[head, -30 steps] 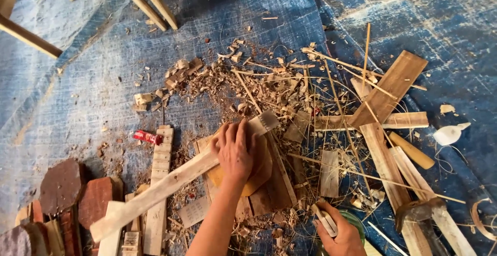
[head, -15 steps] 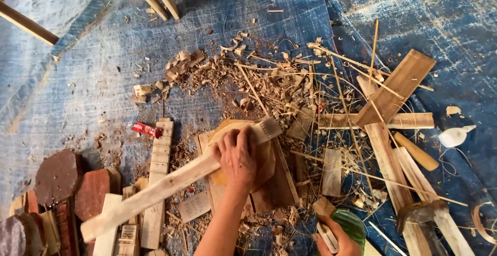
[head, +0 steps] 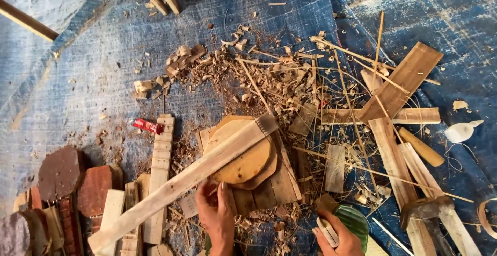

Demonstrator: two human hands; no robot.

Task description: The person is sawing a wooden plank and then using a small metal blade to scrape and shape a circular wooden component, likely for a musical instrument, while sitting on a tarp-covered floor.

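Note:
My left hand lies low in the middle, its fingertips touching the near edge of a long pale wooden slat. The slat lies slantwise across a round wooden disc, which sits on a stack of short boards. My right hand is at the bottom edge, closed on a small white-handled tool; its working end is hidden. A green object sits right beside that hand.
Wood shavings and thin splinters cover a blue tarp. Planks cross at the right, near a hammer and a white scrap. Bricks and short slats lie at the left, with a small red packet.
My left hand has drawn back from the top of the slat and disc to the slat's near edge, uncovering the disc. My right hand stays low with the white tool.

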